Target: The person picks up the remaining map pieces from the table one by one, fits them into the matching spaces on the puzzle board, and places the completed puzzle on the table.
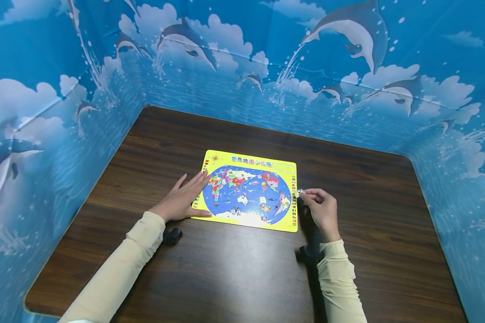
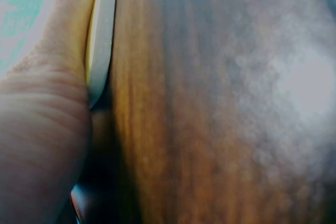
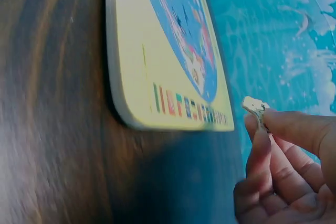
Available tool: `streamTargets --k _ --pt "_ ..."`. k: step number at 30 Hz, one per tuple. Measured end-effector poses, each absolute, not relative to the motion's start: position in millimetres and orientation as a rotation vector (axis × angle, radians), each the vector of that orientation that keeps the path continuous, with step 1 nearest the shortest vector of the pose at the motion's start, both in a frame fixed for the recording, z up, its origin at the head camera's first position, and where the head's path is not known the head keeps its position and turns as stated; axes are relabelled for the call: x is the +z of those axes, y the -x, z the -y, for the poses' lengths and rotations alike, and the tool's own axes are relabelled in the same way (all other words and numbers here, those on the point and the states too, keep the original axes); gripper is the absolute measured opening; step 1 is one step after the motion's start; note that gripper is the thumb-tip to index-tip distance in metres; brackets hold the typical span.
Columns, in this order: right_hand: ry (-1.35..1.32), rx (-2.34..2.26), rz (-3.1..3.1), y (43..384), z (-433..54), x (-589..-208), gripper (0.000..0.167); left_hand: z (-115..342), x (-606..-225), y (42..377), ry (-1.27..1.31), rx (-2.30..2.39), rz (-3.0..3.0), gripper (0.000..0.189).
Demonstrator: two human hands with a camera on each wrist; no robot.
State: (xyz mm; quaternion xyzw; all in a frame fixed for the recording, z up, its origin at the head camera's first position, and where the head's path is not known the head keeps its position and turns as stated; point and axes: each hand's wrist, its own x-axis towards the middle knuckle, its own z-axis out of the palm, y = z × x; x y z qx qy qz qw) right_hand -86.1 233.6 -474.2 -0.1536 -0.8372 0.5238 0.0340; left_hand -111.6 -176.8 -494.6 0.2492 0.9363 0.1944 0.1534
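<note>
A yellow-bordered world map puzzle board [image 1: 248,223] lies flat on the table, with a blue ocean and colourful continents. My left hand [image 1: 186,197] rests on its left edge, fingers spread and straight; in the left wrist view the thumb side of that hand [image 2: 44,114] covers the board's rim [image 2: 102,35]. Just off the right edge, my right hand [image 1: 322,210] pinches a small whitish puzzle piece [image 1: 299,193]. The right wrist view shows this piece [image 3: 255,104] between thumb and fingertips, apart from the board; much of its face is hidden.
The dark wooden table [image 1: 234,269] extends around the board on all sides. A blue dolphin-printed cloth [image 1: 226,67] stands behind and beside it. Black wrist devices sit under the left wrist [image 1: 172,236] and right wrist [image 1: 312,254].
</note>
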Motion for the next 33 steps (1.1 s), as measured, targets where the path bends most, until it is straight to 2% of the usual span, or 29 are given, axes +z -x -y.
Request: streamTargets --k 9,17,24,33 --pt "0.410 1.831 2.530 91.6 -207.3 -470.1 0.021 175.6 -492.6 111.1 -0.707 0.564 -2.681 0.118" --pt "0.273 1.740 2.633 93.8 -184.8 -468.6 0.016 176.8 -493.9 111.1 -0.731 0.585 -2.681 0.118" --pt "0.180 1.824 2.618 95.3 -169.0 -468.9 0.022 177.0 -494.4 110.8 -0.736 0.599 -2.678 0.118" --pt "0.146 1.782 2.672 96.5 -148.1 -469.0 0.013 177.4 -495.6 110.7 -0.750 0.602 -2.684 0.117"
